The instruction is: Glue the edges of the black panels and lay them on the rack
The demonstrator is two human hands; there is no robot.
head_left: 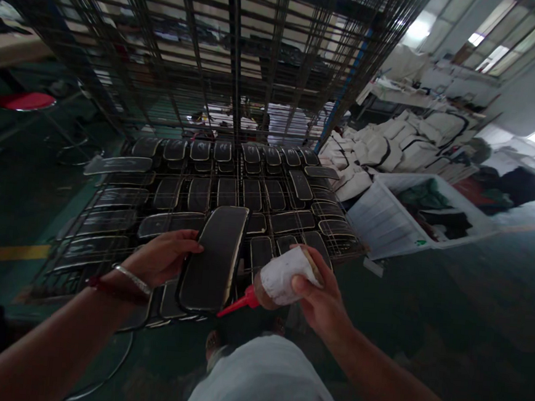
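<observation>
My left hand (170, 256) grips the left edge of a dark rounded panel (211, 261), held tilted above the rack. A pale line runs along the panel's right edge. In my right hand (323, 291) is a bottle (284, 276) wrapped in white, tipped down to the left. Its red nozzle (240, 301) points at the panel's lower right corner; whether the tip touches it I cannot tell. Beneath and beyond my hands, several similar dark panels (200, 193) lie in rows on a wire rack (104, 209), many with pale outlines.
Upright wire racks (235, 56) stand behind the panels. To the right is a white bin (381, 225) with dark and green cloth, beside a pile of white bundles (392, 142). A red stool (27, 101) is at the left. My feet are close below the rack.
</observation>
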